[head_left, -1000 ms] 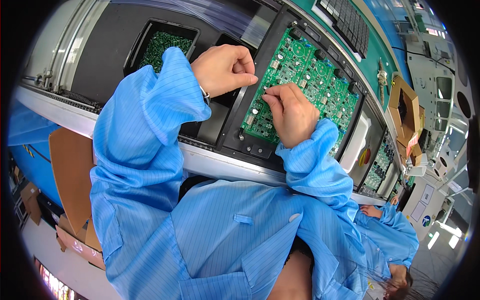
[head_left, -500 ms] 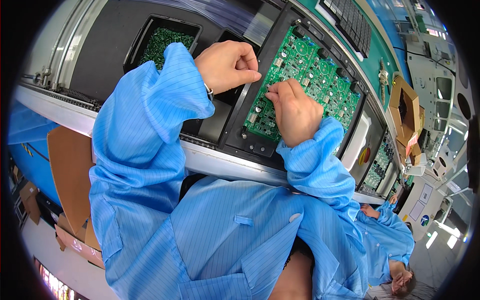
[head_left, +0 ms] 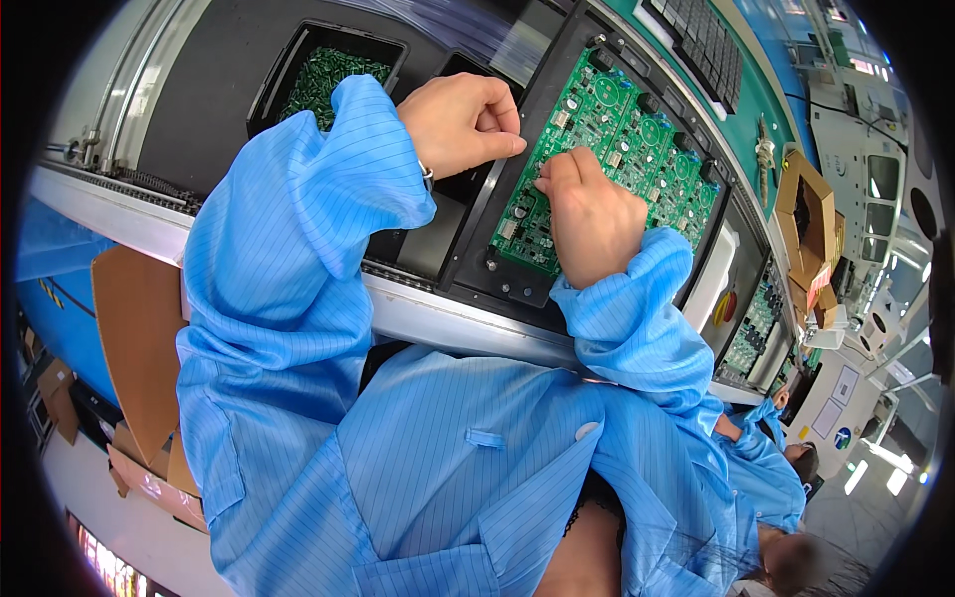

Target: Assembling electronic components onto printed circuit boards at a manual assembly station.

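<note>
A panel of green circuit boards (head_left: 617, 129), crowded with small parts, is set in a black carrier frame (head_left: 468, 267). Over the panel's near left part, my right hand (head_left: 597, 217) is closed, thumb and index fingertip pinched together just above the board. What that pinch holds, if anything, is too small to make out. My left hand (head_left: 458, 121) hovers by the frame's left edge with thumb and fingers pressed together. Whatever lies between those fingertips is hidden. Left of that hand stands a black bin (head_left: 267, 99) of small green parts (head_left: 333, 78), partly covered by my left sleeve.
Behind the bin and my left hand lies another black container (head_left: 468, 66). A metal rail (head_left: 438, 303) runs along the near side. Beyond the frame, a black keyboard (head_left: 701, 45) rests on a green surface. At right are cardboard boxes (head_left: 801, 214) and a co-worker's blue sleeve (head_left: 761, 468).
Both my hands have shifted slightly, the left a little right and the right a little up the board. Their pinched shapes stay the same. The co-worker at lower right has changed posture.
</note>
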Demonstrator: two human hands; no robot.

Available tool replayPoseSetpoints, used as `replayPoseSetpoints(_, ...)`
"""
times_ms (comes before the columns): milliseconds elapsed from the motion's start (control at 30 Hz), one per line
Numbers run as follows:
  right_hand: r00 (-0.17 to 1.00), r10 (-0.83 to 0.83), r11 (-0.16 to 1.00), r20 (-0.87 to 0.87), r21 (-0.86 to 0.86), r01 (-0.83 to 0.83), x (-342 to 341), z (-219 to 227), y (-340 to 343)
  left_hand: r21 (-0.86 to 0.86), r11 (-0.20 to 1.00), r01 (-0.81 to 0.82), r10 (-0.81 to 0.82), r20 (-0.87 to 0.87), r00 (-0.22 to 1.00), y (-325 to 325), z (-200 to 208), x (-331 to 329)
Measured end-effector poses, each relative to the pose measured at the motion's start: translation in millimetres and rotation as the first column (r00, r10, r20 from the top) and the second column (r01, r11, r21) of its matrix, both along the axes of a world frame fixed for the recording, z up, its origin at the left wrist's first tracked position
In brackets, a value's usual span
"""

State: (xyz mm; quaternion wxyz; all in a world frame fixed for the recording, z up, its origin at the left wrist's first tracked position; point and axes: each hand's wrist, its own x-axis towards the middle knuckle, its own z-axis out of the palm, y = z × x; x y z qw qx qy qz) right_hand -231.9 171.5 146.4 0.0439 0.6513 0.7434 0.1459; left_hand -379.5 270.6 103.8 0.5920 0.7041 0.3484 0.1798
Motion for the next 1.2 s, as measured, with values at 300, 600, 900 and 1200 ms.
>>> replayPoseSetpoints(300,0.972,0.044,0.994,-0.23,0.107,-0.02,11.0,-9.5,-4.8,0.081,0.996,-0.03,0.036,-0.079,0.996,-5.8,-3.0,5.3)
replayPoseSetpoints(600,0.994,0.039,0.997,-0.107,0.073,-0.031,6.6,-2.7,-4.2,0.089,0.991,-0.103,0.111,-0.083,0.99,-13.5,-4.7,7.9)
replayPoseSetpoints(900,0.996,0.012,0.999,0.09,-0.04,-0.009,-5.6,4.7,4.7,0.094,0.987,-0.13,0.137,-0.075,0.988,-14.4,-3.6,7.5)
replayPoseSetpoints(1200,0.958,-0.004,1.0,-0.287,-0.023,-0.003,11.5,0.4,-7.2,0.1,0.98,-0.174,0.18,-0.051,0.982,-19.7,-5.7,11.3)
